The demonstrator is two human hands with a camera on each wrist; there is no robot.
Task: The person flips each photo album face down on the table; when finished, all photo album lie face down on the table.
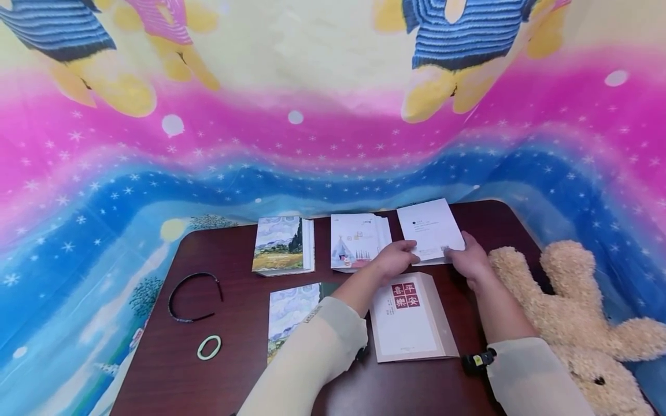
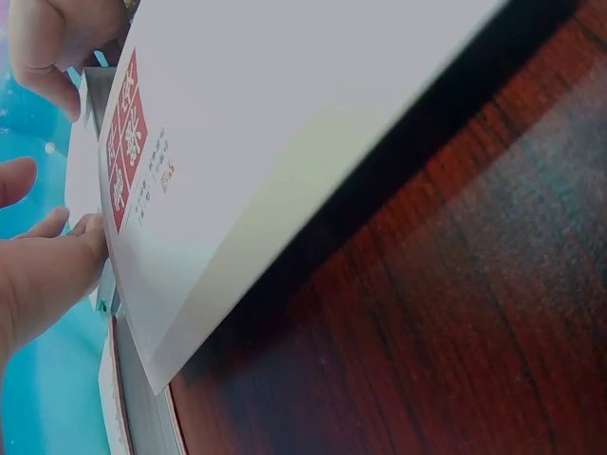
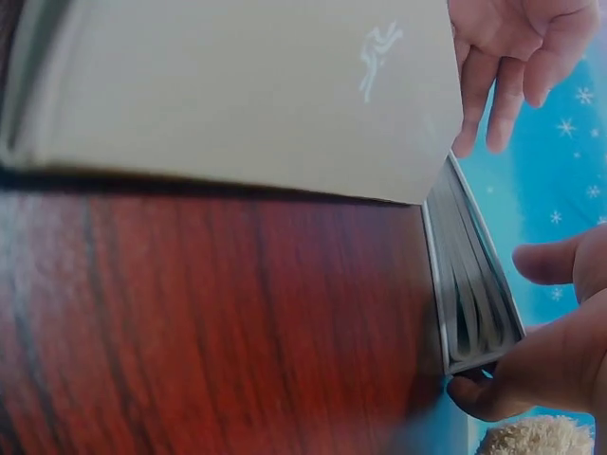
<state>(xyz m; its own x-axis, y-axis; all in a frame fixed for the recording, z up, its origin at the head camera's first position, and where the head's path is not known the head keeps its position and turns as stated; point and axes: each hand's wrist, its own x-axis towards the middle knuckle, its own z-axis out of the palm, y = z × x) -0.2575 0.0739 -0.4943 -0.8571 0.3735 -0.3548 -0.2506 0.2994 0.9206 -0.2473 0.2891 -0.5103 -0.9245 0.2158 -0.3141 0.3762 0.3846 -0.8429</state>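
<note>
At the back right of the table, a white book (image 1: pixel 430 228) lies between both hands, its pages edge-on in the right wrist view. My right hand (image 1: pixel 470 257) grips its near right corner, thumb on top and fingers curled at the edge. My left hand (image 1: pixel 396 259) touches the near left corner with loosely straight fingers, the thumb standing apart in the left wrist view. Just nearer to me, a white book with red character squares (image 1: pixel 406 329) lies beneath the forearms, its beige flap (image 3: pixel 285 85) close to the right wrist camera.
Left of the hands are a book with a tent picture (image 1: pixel 350 242) and a landscape-covered book (image 1: pixel 278 245). Another landscape book (image 1: pixel 291 312) is partly hidden by the left sleeve. A dark headband (image 1: pixel 177 289) and a pale green bangle (image 1: pixel 209 348) lie at left; a plush toy (image 1: pixel 577 312) at right.
</note>
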